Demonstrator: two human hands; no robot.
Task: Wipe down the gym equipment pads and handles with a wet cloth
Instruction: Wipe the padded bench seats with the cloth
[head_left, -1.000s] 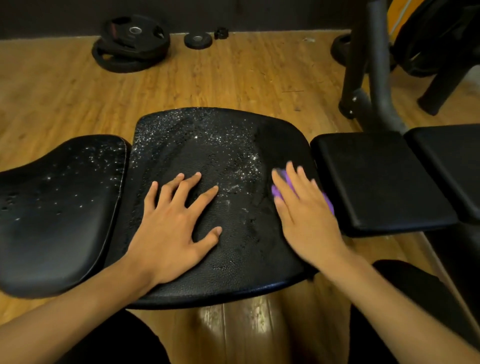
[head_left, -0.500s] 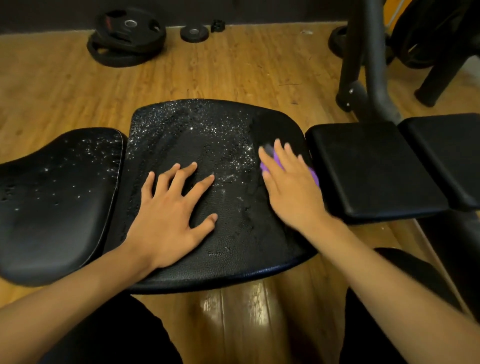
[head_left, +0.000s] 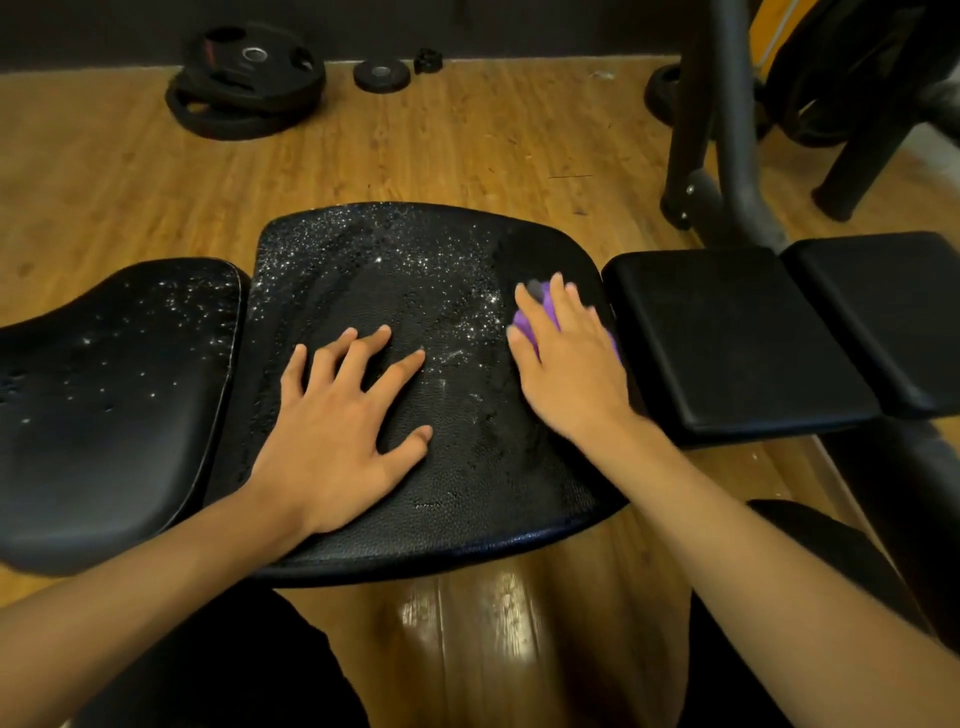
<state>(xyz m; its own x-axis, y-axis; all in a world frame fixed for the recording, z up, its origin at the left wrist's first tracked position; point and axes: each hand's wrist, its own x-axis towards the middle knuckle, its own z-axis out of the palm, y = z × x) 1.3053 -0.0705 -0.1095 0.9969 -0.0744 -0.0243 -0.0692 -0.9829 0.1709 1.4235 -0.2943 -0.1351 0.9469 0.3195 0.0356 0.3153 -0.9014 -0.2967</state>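
Under my right grip sits the purple cloth, pressed onto the right edge of the middle pad. The fingers are fairly straight and laid flat over the cloth, not curled round it. Only bits of purple show by the thumb and at the outer side. That grip is slightly blurred.

Left of it, my left grip lies palm down on the same pad, fingers spread, holding nothing. Between the two grips and ahead of them the pad is speckled with water droplets. The strip just ahead of the right grip looks matte and dark.

Further left of the left grip is a curved pad, just beside the middle one, also dotted with droplets. Right of the right grip is a square pad, with another pad just beyond it.

Well ahead of the left grip on the wooden floor is a stack of weight plates, a small plate near it. Machine frame posts stand ahead-right of the right grip.
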